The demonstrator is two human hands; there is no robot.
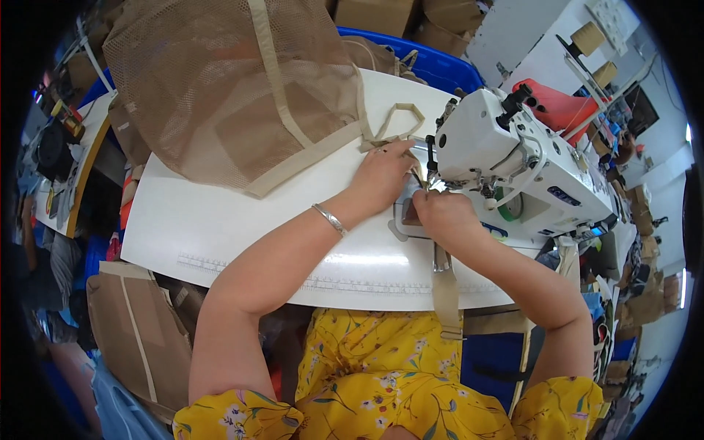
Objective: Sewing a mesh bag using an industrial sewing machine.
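Observation:
My left hand (381, 178) lies beside the needle of a white sewing machine (477, 139), its fingers closed on a beige strap (402, 110) that loops out beyond them. My right hand (446, 214) is closed just in front of the needle, its fingertips close to the left ones. What lies between the fingertips is mostly hidden. Below the right hand, a beige strap end (445, 297) with metal fittings hangs over the table's front edge. A brown mesh bag (235, 95) with beige trim spreads across the table on the left, joined to the looped strap.
The white table (220, 220) has a ruler strip (352, 284) along its front edge. Behind it stands a blue bin (440, 67) of brown goods. Another brown mesh piece (139, 330) hangs at lower left. A red thing (554, 106) lies behind the machine.

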